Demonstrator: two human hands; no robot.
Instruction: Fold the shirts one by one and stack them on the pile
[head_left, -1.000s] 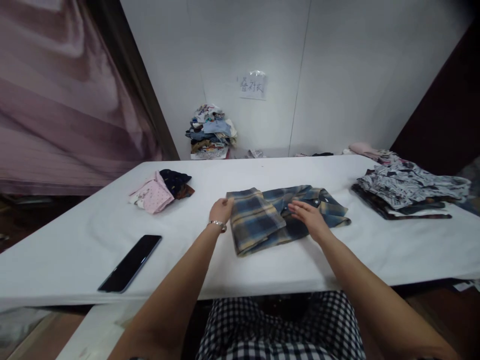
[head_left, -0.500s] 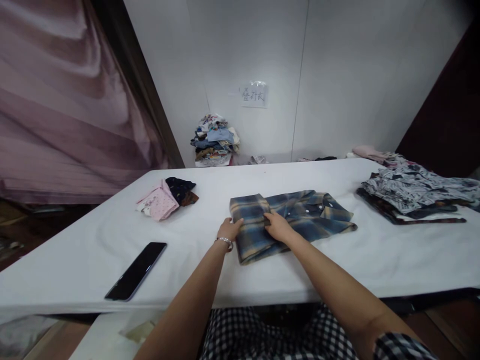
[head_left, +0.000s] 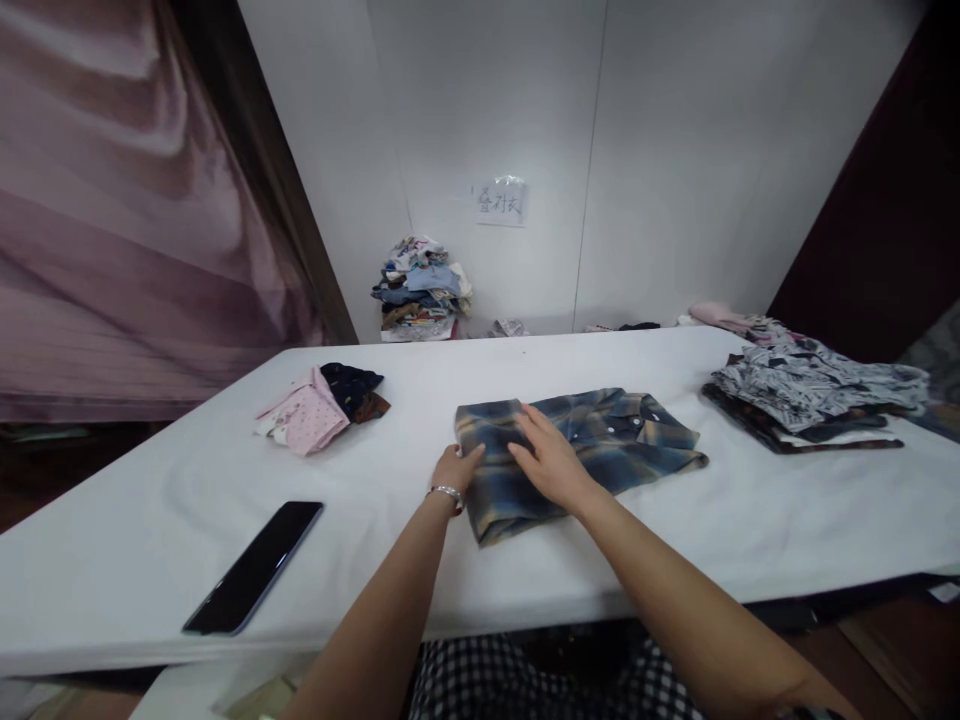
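Folding of the blue-and-tan plaid flannel shirt (head_left: 577,445) appears partly complete: its left portion is doubled over near the front edge of the white table (head_left: 150,500), while the collar end lies spread toward the right. The right hand (head_left: 551,460) rests flat, fingers extended, on the folded layer. The left hand (head_left: 455,470) grips the shirt's left edge. Judged remaining: further folds and squaring. A black smartphone (head_left: 255,567) lies near the front-left edge.

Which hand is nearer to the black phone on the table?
Left. The left hand rests at the plaid shirt's left edge, on the side toward the phone; the right hand lies flat on the shirt, farther away.
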